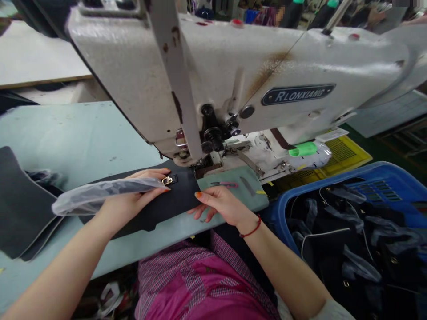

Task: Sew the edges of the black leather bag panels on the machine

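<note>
Off-white sewing machine (213, 71) w/ rust stains, black leather piece (160, 209) w/ gold buckle (167, 180), pale-green table (76, 133), blue crate (383, 182), pink-checked clothing (200, 280), red bracelet (252, 230).

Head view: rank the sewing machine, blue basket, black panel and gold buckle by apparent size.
1. sewing machine, though it is nearest the camera
2. blue basket, partly cut off by the frame
3. black panel
4. gold buckle

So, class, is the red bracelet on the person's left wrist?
No, the red bracelet circles the wrist of the right hand; the left wrist is bare.
</note>
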The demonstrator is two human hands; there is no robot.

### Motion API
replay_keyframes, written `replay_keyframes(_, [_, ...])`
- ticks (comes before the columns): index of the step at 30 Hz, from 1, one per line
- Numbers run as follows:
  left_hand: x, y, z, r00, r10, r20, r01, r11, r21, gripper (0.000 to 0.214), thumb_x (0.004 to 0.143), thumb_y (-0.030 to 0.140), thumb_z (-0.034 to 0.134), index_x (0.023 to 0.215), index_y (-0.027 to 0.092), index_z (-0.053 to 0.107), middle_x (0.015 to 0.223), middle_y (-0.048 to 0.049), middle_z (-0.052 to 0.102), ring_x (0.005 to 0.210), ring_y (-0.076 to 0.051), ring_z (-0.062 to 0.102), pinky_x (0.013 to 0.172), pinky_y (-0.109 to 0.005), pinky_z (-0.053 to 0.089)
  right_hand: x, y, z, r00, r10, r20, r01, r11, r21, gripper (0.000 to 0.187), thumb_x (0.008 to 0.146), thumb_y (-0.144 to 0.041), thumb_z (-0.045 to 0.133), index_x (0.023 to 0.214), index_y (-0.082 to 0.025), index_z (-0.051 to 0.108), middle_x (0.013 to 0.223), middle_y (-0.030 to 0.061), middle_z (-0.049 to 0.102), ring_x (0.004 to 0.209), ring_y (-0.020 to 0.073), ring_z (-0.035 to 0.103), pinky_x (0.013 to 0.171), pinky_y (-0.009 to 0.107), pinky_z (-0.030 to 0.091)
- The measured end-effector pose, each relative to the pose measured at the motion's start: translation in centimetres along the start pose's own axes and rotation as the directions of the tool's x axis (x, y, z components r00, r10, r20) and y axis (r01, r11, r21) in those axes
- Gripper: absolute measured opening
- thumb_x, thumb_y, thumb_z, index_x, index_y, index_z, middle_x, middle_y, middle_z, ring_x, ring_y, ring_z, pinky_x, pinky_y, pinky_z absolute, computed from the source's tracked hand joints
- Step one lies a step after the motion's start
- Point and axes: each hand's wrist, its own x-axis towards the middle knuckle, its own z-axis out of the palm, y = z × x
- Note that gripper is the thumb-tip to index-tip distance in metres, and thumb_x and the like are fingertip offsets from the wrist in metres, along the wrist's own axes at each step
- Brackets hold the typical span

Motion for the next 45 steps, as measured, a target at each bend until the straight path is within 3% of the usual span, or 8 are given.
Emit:
replay_keyframes(5, [0.3,0.1,-0.3,0.999,0.010,0.035,-0.010,1.000,-0.003,0.023,0.089,0.042,0.057,0.097,0.026,0.071,0.123,-0.0069,0.069,0.115,-0.031,0.064,0.105,-0.053,0.048,0.3,0.8,-0.1,1.000,0.000,0.023,-0.002,0.997,0.072,0.047,0.081,-0.058,0.071,0.080,-0.011,0.070,0.088,0.0109,0.077,0.065,0.0115,0.069,0.045,0.015,0.049])
replay_keyframes(13, [0.7,0.1,-0.6,0.999,0.000,0.054,-0.002,1.000,0.028,0.027,0.087,0.043,0.056,0.100,0.024,0.070,0.121,-0.0075,0.070,0.111,-0.032,0.065,0.103,-0.053,0.049,0.6,1.2,0.3,1.000,-0.006,-0.011,0.007,0.993,0.121,0.045,0.078,-0.056,0.074,0.073,-0.012,0.068,0.081,0.0076,0.076,0.062,0.0110,0.069,0.043,0.014,0.047])
replay_keyframes(21, [0.3,-0.8,-0.4,0.997,0.060,0.052,-0.063,0.996,0.055,0.027,0.091,0.040,0.053,0.106,0.023,0.067,0.126,-0.0081,0.068,0.115,-0.030,0.065,0.105,-0.048,0.049,0.6,1.9,0.8,0.991,-0.094,-0.095,0.095,0.995,0.009,0.048,0.080,-0.060,0.070,0.069,-0.013,0.068,0.070,0.0048,0.073,0.056,0.0098,0.065,0.047,0.016,0.047])
replay_keyframes(25, [0.0,-0.7,-0.4,0.978,0.205,0.045,-0.210,0.956,0.205,0.024,0.093,0.037,0.054,0.108,0.023,0.067,0.136,-0.0063,0.064,0.116,-0.026,0.066,0.102,-0.040,0.052,0.6,3.0,0.7,0.960,-0.203,-0.193,0.169,0.969,-0.178,0.051,0.084,-0.061,0.065,0.065,-0.014,0.067,0.059,0.0022,0.067,0.051,0.0079,0.059,0.052,0.018,0.047])
replay_keyframes(28, [-0.1,-0.3,-0.3,0.926,0.376,0.045,-0.367,0.860,0.354,0.024,0.094,0.030,0.057,0.114,0.018,0.064,0.131,-0.0107,0.067,0.114,-0.024,0.067,0.101,-0.037,0.053,0.6,3.6,0.3,0.941,-0.253,-0.226,0.189,0.944,-0.270,0.049,0.087,-0.058,0.063,0.064,-0.015,0.066,0.060,0.0024,0.066,0.052,0.0089,0.059,0.052,0.018,0.046])
replay_keyframes(30, [-0.1,0.0,-0.3,0.902,0.427,0.058,-0.410,0.809,0.422,0.025,0.095,0.026,0.056,0.116,0.014,0.062,0.129,-0.0136,0.068,0.115,-0.024,0.067,0.102,-0.039,0.052,0.6,3.8,0.1,0.937,-0.263,-0.231,0.188,0.934,-0.304,0.048,0.088,-0.057,0.063,0.064,-0.015,0.066,0.060,0.0026,0.066,0.053,0.0094,0.059,0.053,0.019,0.045])
replay_keyframes(37, [-0.2,0.4,-0.1,0.913,0.404,0.061,-0.384,0.795,0.469,0.024,0.098,0.031,0.053,0.113,0.016,0.064,0.127,-0.0102,0.070,0.113,-0.021,0.067,0.105,-0.036,0.049,0.6,3.6,0.0,0.934,-0.259,-0.246,0.167,0.926,-0.339,0.049,0.088,-0.056,0.062,0.061,-0.015,0.063,0.059,0.0029,0.065,0.052,0.0105,0.058,0.053,0.020,0.046])
replay_keyframes(45, [0.0,0.2,-0.5,0.964,0.246,0.103,-0.266,0.916,0.301,0.023,0.096,0.029,0.054,0.112,0.019,0.067,0.128,-0.0084,0.069,0.116,-0.021,0.065,0.106,-0.039,0.048,0.8,3.3,-0.2,0.944,-0.211,-0.255,0.124,0.939,-0.320,0.049,0.087,-0.057,0.063,0.060,-0.017,0.061,0.058,0.0032,0.065,0.050,0.0108,0.057,0.051,0.021,0.046])
